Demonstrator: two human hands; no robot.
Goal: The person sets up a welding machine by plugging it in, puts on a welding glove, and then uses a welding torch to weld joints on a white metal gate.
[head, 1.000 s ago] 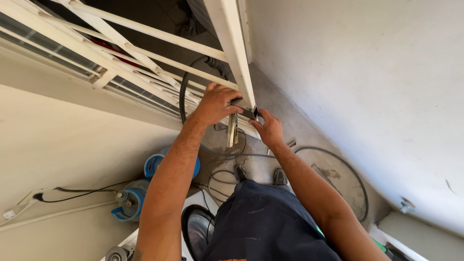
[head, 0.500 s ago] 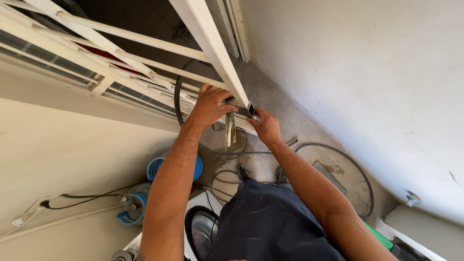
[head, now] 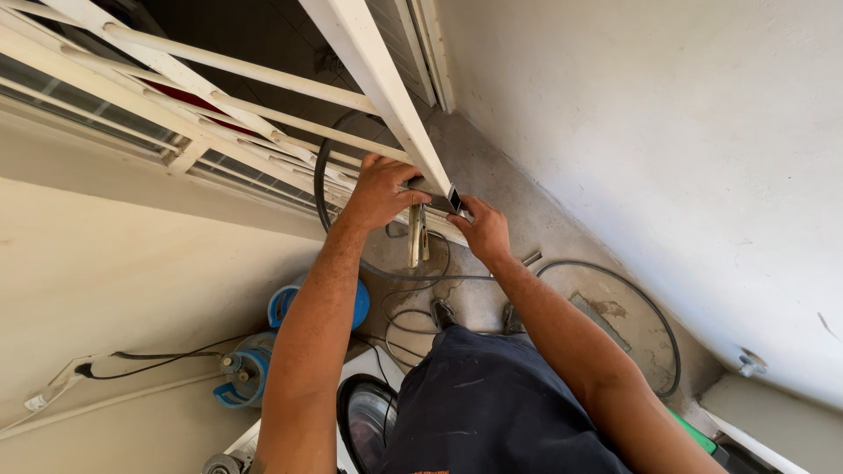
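A white metal bar [head: 378, 70] of a window grille slants down from the top to its open square end [head: 454, 198] in the middle. My left hand [head: 379, 191] is wrapped around the bar just above that end. My right hand [head: 482, 230] grips the bar's end from below. A small cream-coloured clamp or tool [head: 416, 235] hangs under the bar between the two hands. Whether either hand touches it is unclear.
White grille bars [head: 219, 96] cross the upper left. A black cable [head: 615, 281] loops on the concrete floor. Below stand a blue bucket [head: 285, 303], a blue gas cylinder [head: 246, 373] and a white round-doored machine [head: 364, 421]. A plastered wall [head: 685, 132] fills the right.
The view has shifted slightly, so the bar and hands sit a little lower and to the left. Both hands keep the same hold on the bar's end.
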